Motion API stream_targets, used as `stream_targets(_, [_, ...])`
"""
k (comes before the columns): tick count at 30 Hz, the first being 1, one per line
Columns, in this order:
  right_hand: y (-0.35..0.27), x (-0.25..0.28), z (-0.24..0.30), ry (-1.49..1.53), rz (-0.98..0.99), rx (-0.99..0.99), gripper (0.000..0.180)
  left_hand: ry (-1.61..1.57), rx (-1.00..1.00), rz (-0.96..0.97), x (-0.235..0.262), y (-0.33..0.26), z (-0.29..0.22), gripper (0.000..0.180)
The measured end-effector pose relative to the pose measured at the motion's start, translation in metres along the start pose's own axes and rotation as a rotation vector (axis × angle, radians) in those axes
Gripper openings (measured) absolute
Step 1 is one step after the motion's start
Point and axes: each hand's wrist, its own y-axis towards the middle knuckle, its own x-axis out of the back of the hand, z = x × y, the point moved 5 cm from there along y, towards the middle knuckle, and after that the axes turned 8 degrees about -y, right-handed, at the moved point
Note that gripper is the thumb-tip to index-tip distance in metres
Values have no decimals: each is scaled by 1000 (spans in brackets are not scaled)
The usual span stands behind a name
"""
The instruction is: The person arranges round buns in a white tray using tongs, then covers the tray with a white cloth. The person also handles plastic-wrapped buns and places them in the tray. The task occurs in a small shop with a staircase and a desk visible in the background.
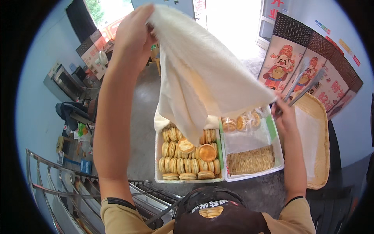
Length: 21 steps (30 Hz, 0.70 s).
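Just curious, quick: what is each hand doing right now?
Left hand: closed, holding up the white cloth.
Right hand: closed around metal tongs.

Soft matt cloth (202, 74); shiny metal tongs (302, 87); woven tray (321, 144)

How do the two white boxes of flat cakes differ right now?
The left box is packed with rows of round golden cakes; the right box holds only a few cakes at its far end, with a woven mat showing. The lifted white cloth hangs over the left box; the right box is uncovered. Both are white and rectangular.
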Motion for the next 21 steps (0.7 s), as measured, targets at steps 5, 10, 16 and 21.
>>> stream_targets(5, [-81, 74, -102, -297, -144, -260, 17, 474, 0, 139, -81, 24, -8, 36])
stream_targets(10, [-168, 134, -208, -802, -158, -327, 32, -9, 127, 465, -60, 74, -20, 31])
stream_targets(16, [-183, 164, -219, -848, -237, -564, 47, -262, 233, 537, -35, 76, -2, 38])
stream_targets(21, [-137, 171, -212, -1190, -269, -458, 64, -159, 187, 413, -2, 51, -12, 35])
